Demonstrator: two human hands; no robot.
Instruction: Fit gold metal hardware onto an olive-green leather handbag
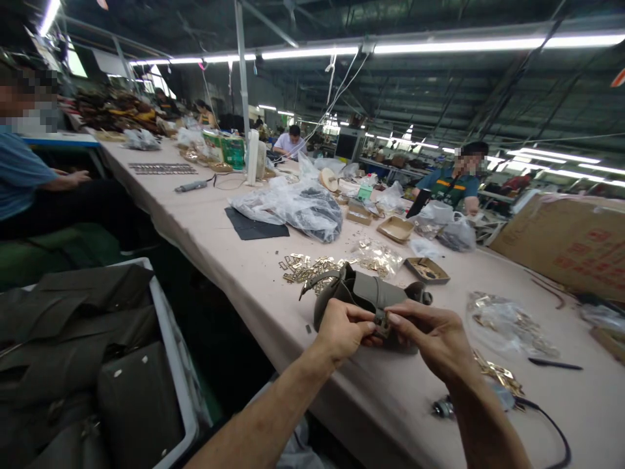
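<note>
A dark olive-grey handbag (360,286) lies on the cloth-covered table in front of me. My left hand (340,331) is closed in a pinch at the bag's front strap, on the left side of a small metal clasp (382,321). From the right, my right hand (432,329) pinches the same clasp between thumb and fingers. The fingertips hide part of it. Behind the bag lies a pile of gold-coloured metal plates (307,268). To the right of my right forearm are more gold plates (498,372) and a corded electric screwdriver (446,407).
A white-rimmed bin (183,391) of grey bags stands at lower left. On the table (195,215) are plastic bags (307,202), a small tray (426,270), a bag of metal parts (510,322) and a black pen (555,363). A cardboard box (566,241) is at right. Other people sit around.
</note>
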